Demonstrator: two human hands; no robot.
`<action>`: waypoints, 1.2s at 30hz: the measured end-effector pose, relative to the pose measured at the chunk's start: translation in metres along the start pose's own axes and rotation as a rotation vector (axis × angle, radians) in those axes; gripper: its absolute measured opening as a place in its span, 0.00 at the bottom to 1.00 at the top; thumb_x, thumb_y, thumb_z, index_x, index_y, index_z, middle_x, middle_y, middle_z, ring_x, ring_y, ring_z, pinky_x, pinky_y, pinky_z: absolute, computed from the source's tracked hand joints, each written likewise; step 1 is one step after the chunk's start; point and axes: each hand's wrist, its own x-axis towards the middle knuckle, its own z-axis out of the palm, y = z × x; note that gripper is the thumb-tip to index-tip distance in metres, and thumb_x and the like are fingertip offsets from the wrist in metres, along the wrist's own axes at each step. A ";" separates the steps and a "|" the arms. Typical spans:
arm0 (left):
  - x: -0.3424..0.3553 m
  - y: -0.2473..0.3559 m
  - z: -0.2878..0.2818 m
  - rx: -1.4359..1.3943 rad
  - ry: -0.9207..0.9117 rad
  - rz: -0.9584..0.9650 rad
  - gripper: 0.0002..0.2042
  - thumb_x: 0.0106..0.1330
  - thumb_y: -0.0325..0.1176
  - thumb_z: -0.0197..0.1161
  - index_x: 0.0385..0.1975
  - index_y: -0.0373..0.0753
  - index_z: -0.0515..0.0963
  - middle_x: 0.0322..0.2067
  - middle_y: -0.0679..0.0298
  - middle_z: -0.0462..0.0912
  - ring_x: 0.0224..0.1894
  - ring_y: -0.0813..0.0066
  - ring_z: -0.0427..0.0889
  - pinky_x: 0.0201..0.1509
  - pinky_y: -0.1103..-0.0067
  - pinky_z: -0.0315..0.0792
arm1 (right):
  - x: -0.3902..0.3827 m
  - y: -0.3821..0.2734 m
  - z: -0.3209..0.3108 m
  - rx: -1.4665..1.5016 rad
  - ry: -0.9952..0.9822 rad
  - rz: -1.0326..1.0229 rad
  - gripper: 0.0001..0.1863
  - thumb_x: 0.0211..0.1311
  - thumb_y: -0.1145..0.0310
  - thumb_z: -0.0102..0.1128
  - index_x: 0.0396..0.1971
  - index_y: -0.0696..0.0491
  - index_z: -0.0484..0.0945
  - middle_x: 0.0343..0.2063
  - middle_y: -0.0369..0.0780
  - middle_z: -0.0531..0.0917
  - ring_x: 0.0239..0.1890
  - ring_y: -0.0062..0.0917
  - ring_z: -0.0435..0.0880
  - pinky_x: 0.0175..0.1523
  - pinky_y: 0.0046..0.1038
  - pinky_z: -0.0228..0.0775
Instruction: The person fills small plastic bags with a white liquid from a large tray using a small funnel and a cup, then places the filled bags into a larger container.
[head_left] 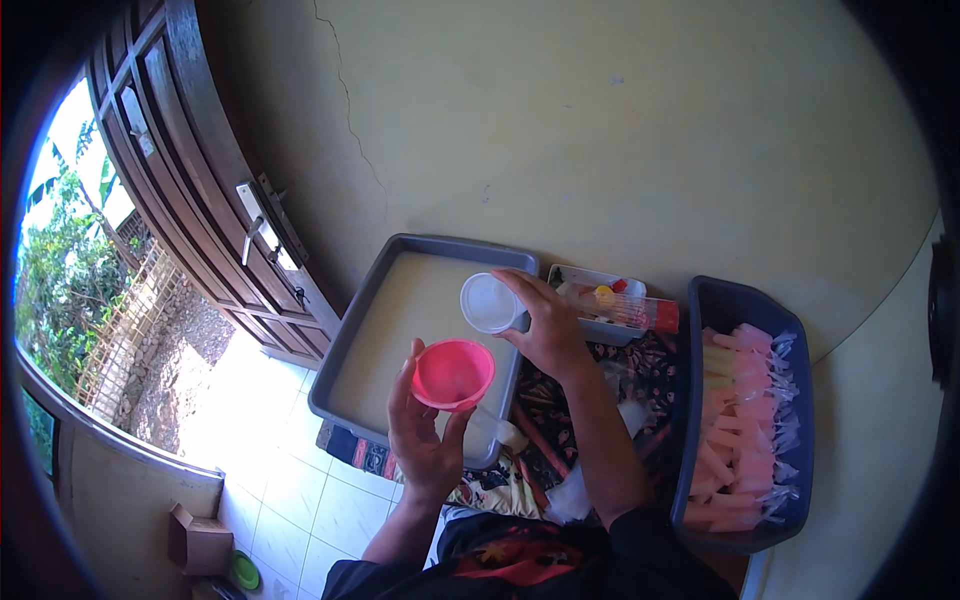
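My left hand (425, 450) is closed around a pink funnel (453, 375), its wide mouth facing up and its lower part hidden by my fingers. From beneath it a pale, translucent piece (495, 428), perhaps a plastic bag, slants toward the grey tub's near edge. My right hand (550, 325) grips a small white plastic cup (490, 303) by its side, just above and right of the funnel. Both hands are over the large grey tub (350, 340), which holds a pale, milky liquid.
At right, a dark blue bin (697, 400) holds several pink and pale yellow filled plastic tubes (740, 420). A small white basket (610, 328) with a red-capped clear container stands between. Patterned cloth (540, 400) lies underneath. A wooden door (220, 200) stands open at left.
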 end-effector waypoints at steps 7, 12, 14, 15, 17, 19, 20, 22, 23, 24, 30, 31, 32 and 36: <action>-0.005 -0.010 -0.008 0.000 0.040 -0.054 0.47 0.66 0.09 0.68 0.83 0.40 0.53 0.81 0.39 0.57 0.79 0.48 0.69 0.74 0.59 0.80 | 0.006 0.014 0.024 -0.097 -0.130 -0.061 0.43 0.46 0.80 0.82 0.68 0.49 0.79 0.65 0.41 0.83 0.68 0.39 0.82 0.74 0.40 0.77; -0.008 -0.015 -0.012 -0.021 0.043 -0.080 0.47 0.65 0.09 0.68 0.83 0.41 0.54 0.81 0.40 0.57 0.79 0.48 0.69 0.73 0.59 0.80 | 0.006 0.023 0.037 -0.155 -0.190 -0.081 0.42 0.46 0.82 0.81 0.67 0.48 0.80 0.65 0.40 0.84 0.70 0.38 0.81 0.75 0.40 0.76; -0.010 -0.017 -0.012 -0.022 0.047 -0.089 0.47 0.65 0.09 0.68 0.83 0.41 0.54 0.81 0.40 0.57 0.79 0.48 0.69 0.73 0.59 0.80 | 0.005 0.023 0.040 -0.187 -0.218 -0.080 0.42 0.45 0.83 0.79 0.66 0.48 0.81 0.65 0.40 0.84 0.70 0.38 0.80 0.75 0.40 0.76; -0.010 -0.017 -0.012 -0.023 0.050 -0.098 0.47 0.65 0.09 0.68 0.83 0.41 0.54 0.81 0.40 0.57 0.79 0.48 0.69 0.73 0.60 0.80 | 0.005 0.022 0.041 -0.186 -0.218 -0.079 0.42 0.45 0.83 0.79 0.66 0.48 0.81 0.65 0.40 0.84 0.70 0.38 0.80 0.75 0.40 0.76; -0.009 -0.017 -0.011 -0.020 0.049 -0.098 0.46 0.65 0.09 0.68 0.82 0.41 0.54 0.81 0.40 0.57 0.79 0.48 0.69 0.73 0.60 0.80 | 0.004 0.019 0.043 -0.131 -0.185 -0.077 0.33 0.54 0.88 0.61 0.62 0.52 0.83 0.61 0.42 0.86 0.68 0.42 0.82 0.75 0.41 0.75; -0.010 -0.017 -0.010 -0.018 0.047 -0.099 0.46 0.65 0.09 0.68 0.82 0.41 0.54 0.81 0.40 0.57 0.78 0.48 0.70 0.73 0.60 0.80 | 0.004 0.021 0.042 -0.168 -0.205 -0.082 0.36 0.50 0.86 0.69 0.64 0.50 0.82 0.63 0.41 0.85 0.69 0.40 0.81 0.75 0.40 0.76; -0.010 -0.017 -0.009 -0.022 0.048 -0.097 0.46 0.65 0.08 0.68 0.82 0.41 0.54 0.81 0.40 0.57 0.78 0.49 0.70 0.73 0.60 0.81 | 0.005 0.020 0.040 -0.206 -0.225 -0.089 0.41 0.46 0.85 0.77 0.65 0.48 0.82 0.64 0.39 0.85 0.70 0.38 0.81 0.75 0.39 0.77; -0.010 -0.017 -0.008 -0.027 0.047 -0.094 0.47 0.65 0.08 0.68 0.82 0.40 0.54 0.81 0.40 0.57 0.78 0.49 0.70 0.73 0.60 0.81 | 0.003 0.017 0.038 -0.186 -0.235 -0.077 0.41 0.45 0.84 0.78 0.66 0.48 0.81 0.64 0.40 0.84 0.70 0.38 0.81 0.74 0.39 0.77; -0.010 -0.016 -0.007 -0.024 0.045 -0.096 0.47 0.65 0.08 0.68 0.82 0.40 0.54 0.81 0.39 0.57 0.78 0.49 0.70 0.73 0.60 0.80 | 0.003 0.014 0.037 -0.163 -0.245 -0.066 0.41 0.45 0.84 0.78 0.66 0.48 0.81 0.64 0.40 0.84 0.69 0.39 0.81 0.74 0.40 0.77; -0.010 -0.015 -0.006 -0.021 0.042 -0.098 0.47 0.65 0.08 0.68 0.83 0.40 0.53 0.81 0.39 0.57 0.78 0.49 0.70 0.73 0.60 0.80 | 0.003 0.012 0.035 -0.165 -0.242 -0.065 0.41 0.45 0.84 0.78 0.66 0.48 0.81 0.64 0.40 0.84 0.69 0.39 0.81 0.74 0.40 0.77; -0.007 -0.012 0.003 -0.072 -0.008 -0.057 0.47 0.65 0.09 0.69 0.83 0.39 0.52 0.81 0.38 0.56 0.79 0.48 0.68 0.77 0.57 0.76 | 0.000 -0.004 0.015 -0.013 -0.084 0.037 0.44 0.45 0.80 0.83 0.68 0.50 0.79 0.64 0.44 0.84 0.67 0.42 0.83 0.72 0.42 0.78; -0.006 -0.012 0.007 -0.079 -0.011 -0.058 0.47 0.65 0.09 0.69 0.83 0.39 0.52 0.81 0.38 0.56 0.79 0.48 0.68 0.77 0.57 0.76 | -0.002 -0.007 0.009 0.015 -0.024 0.043 0.45 0.46 0.80 0.83 0.69 0.52 0.77 0.64 0.47 0.84 0.67 0.43 0.83 0.73 0.41 0.77; -0.004 -0.011 0.011 -0.077 -0.034 -0.025 0.47 0.65 0.09 0.70 0.83 0.39 0.52 0.81 0.38 0.56 0.79 0.48 0.68 0.78 0.57 0.74 | -0.002 -0.010 0.002 0.044 0.038 0.044 0.45 0.47 0.79 0.83 0.70 0.54 0.76 0.64 0.49 0.83 0.67 0.45 0.82 0.73 0.41 0.76; 0.003 -0.010 0.031 -0.125 -0.078 0.046 0.44 0.65 0.08 0.68 0.81 0.36 0.56 0.82 0.35 0.53 0.81 0.44 0.63 0.80 0.56 0.71 | -0.011 -0.017 -0.029 -0.049 0.175 0.055 0.46 0.48 0.76 0.85 0.71 0.55 0.75 0.64 0.51 0.83 0.67 0.45 0.83 0.72 0.40 0.77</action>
